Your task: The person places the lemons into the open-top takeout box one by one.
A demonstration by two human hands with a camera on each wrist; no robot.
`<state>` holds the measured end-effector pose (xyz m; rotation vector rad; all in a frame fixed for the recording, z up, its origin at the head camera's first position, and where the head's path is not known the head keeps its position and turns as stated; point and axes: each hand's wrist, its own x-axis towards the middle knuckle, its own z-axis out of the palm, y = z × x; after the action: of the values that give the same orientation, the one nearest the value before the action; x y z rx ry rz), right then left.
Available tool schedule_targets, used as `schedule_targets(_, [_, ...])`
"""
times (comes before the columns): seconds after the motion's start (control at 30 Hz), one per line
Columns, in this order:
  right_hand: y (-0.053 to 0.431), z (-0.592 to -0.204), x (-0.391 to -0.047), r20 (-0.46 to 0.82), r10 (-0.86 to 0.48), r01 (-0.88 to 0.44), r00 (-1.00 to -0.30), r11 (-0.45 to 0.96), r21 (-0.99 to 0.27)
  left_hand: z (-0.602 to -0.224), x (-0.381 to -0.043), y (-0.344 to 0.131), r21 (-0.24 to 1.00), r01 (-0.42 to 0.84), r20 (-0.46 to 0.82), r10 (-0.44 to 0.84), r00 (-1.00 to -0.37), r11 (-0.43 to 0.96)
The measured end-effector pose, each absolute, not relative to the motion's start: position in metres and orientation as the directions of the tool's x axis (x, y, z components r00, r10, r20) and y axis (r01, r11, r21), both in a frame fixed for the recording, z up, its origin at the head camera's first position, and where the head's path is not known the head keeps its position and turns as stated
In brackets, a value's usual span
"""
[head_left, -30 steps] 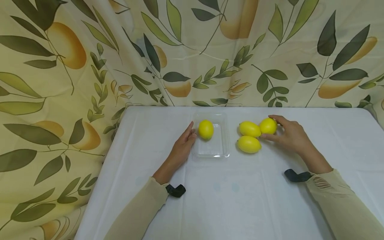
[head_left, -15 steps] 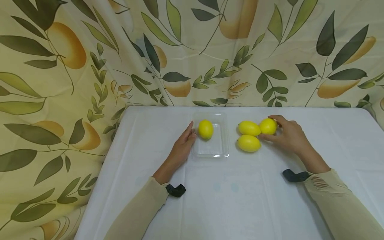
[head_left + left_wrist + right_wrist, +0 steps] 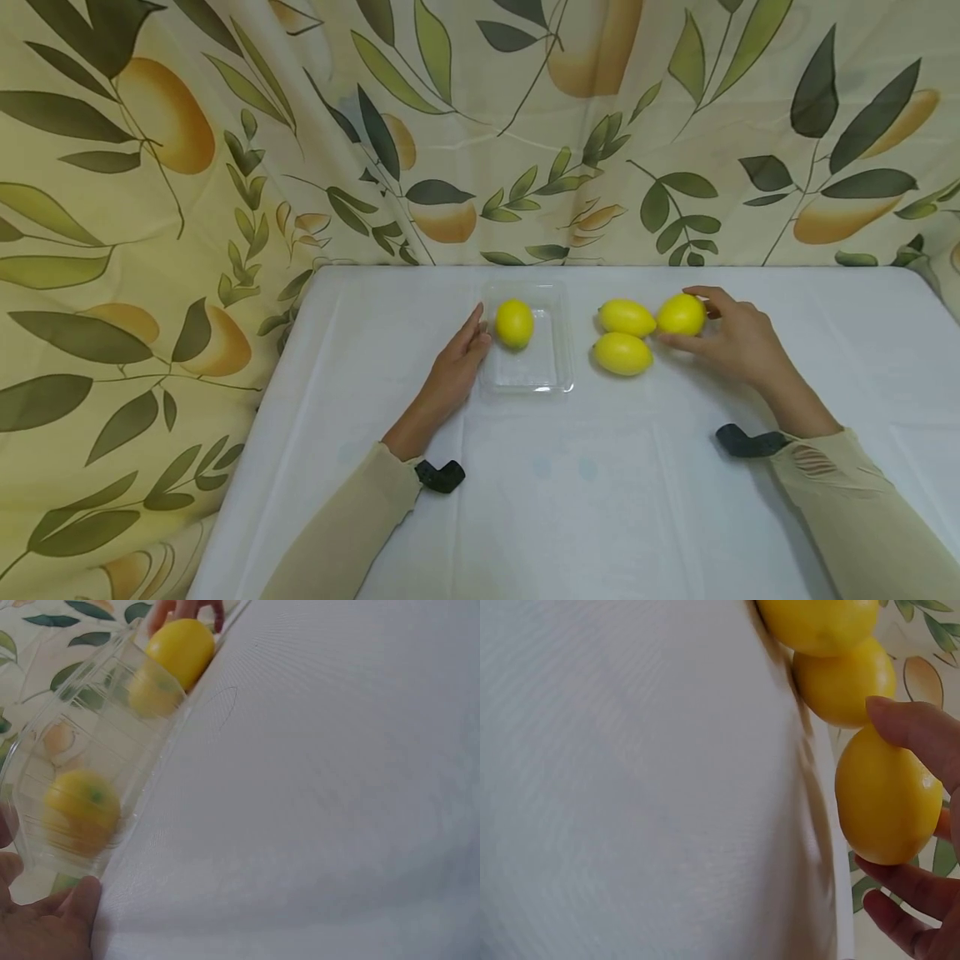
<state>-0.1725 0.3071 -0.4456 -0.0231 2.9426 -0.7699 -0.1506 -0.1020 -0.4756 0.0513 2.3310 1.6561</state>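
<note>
Along the table's (image 3: 510, 533) far edge, right of its midpoint, the held lemon (image 3: 682, 314) sits at the left of the right hand (image 3: 735, 337), between the thumb on the near side and the fingers on the far side. The right fingers grasp this lemon; its long axis appears to run from thumb tip to fingertips, slanting from near left to far right. Whether it bears on the table cannot be told. The right hand is the nearer hand to it. To its left, well apart, the clear tray (image 3: 550, 360) stands upright by the far edge, with the tray lemon (image 3: 514, 324) in its far left part. The left hand (image 3: 456, 358) lies along the tray's left wall, fingers nearly straight and clenched on nothing; they appear to touch the wall. Between the tray and the held lemon lie the far lemon (image 3: 626, 318) and the near lemon (image 3: 622, 354), touching each other, long axes roughly parallel to the far edge. The far lemon's right end is at or just beside the held lemon; contact is unclear. Both would obstruct a low, straight leftward path. Beyond the far edge hangs a leaf-patterned cloth (image 3: 682, 204).
</note>
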Motion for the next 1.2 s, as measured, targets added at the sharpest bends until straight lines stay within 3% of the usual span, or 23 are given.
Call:
schedule_targets(0.43, [0.292, -0.427, -0.165, 0.015, -0.014, -0.019, -1.000, 0.822, -0.569, -0.478, -0.150, -0.099, 0.932, -0.139, -0.213, 0.199, -0.957, 0.334])
schedule_targets(0.8, [0.245, -0.406, -0.169, 0.085, -0.098, -0.130, -0.991, 0.769, -0.626, -0.480, -0.151, -0.101, 0.934, -0.136, -0.207, 0.188, -0.960, 0.331])
schedule_targets(1.2, [0.204, -0.394, -0.177, 0.063, -0.159, -0.162, -0.985, 0.749, -0.642, -0.478, -0.151, -0.102, 0.934, -0.126, -0.199, 0.192, -0.961, 0.334])
